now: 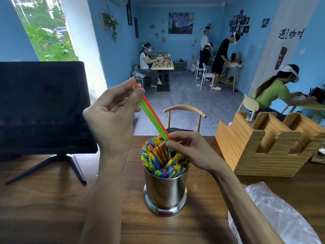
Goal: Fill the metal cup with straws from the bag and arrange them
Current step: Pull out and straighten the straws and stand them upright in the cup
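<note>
Metal cup sits below both hands, nearly packed with straws; bag under my right forearm looks emptied (can't see inside). My left hand pinches the top of a green-orange bunch, my right hand pinches its lower end at the rim. Remaining: seat these, even them out. Little free gap, only beside my right fingers.
</note>
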A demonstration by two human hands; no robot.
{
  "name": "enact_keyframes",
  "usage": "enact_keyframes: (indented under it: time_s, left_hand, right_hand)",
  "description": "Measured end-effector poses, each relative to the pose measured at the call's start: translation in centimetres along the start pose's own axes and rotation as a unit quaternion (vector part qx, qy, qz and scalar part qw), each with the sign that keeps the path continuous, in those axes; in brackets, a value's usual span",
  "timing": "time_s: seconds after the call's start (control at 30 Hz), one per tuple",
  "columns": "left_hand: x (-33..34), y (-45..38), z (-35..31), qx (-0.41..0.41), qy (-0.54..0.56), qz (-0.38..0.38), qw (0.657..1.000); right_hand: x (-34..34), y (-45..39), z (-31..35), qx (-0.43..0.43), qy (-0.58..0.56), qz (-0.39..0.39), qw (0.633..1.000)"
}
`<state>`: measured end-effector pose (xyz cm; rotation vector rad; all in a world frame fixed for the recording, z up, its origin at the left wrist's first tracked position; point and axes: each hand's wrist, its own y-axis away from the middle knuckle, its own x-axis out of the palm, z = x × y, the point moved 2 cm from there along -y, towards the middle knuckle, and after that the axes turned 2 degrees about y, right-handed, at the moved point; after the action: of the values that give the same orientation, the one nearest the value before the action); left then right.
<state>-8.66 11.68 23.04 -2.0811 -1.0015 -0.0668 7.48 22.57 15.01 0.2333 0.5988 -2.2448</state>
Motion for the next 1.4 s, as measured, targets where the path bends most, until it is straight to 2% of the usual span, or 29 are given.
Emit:
enact_keyframes:
  time_s: [0.17,0.27,0.43,0.63,0.7,0.83,0.93,0.97,1.1,1.27,1.4]
  left_hand:
    - [-0.9,0.2,0.6,-0.041,0.036,-0.069,0.996]
    - [-1.4,0.4,1.1,-0.067,0.031,-0.074,0.995]
    - [-1.9,0.7,1.9,-0.097,0.015,-0.064,0.993]
    - [-2.4,0.8,2.6,-0.136,0.001,-0.045,0.99]
    - [-2.4,0.9,2.7,-0.143,0.006,-0.045,0.989]
    - [-2.6,0.9,2.5,-0.144,0.011,-0.069,0.987]
    - [-3.4,0.5,2.1,-0.13,0.013,-0.104,0.986]
    - [-3.7,0.3,2.0,-0.121,0.009,-0.116,0.986]
    - [-4.3,-0.2,1.6,-0.084,0.01,-0.149,0.985]
    - [-3.3,0.3,2.0,-0.084,-0.004,-0.098,0.992]
    - [-2.7,0.7,2.7,-0.093,-0.022,-0.028,0.995]
  right_hand:
    - [-0.7,0.0,-0.3,0.004,-0.087,-0.073,0.994]
    - [-1.3,0.1,-0.6,0.025,-0.145,-0.119,0.982]
    - [-1.9,-0.1,-1.1,0.053,-0.204,-0.15,0.966]
    - [-2.3,-0.5,-0.2,0.085,-0.388,-0.209,0.893]
    - [-2.3,-0.6,0.2,0.08,-0.411,-0.218,0.881]
    - [-2.9,-0.7,0.3,0.063,-0.375,-0.248,0.891]
    - [-4.2,-0.5,0.2,0.026,-0.375,-0.295,0.878]
    - [-4.6,-0.4,0.3,0.012,-0.345,-0.315,0.884]
    - [-4.7,-0.2,0.7,-0.088,-0.089,-0.364,0.923]
    - [-1.8,-0.1,1.4,-0.107,0.054,-0.281,0.952]
    - [0.3,-0.2,0.6,-0.052,0.183,-0.163,0.968]
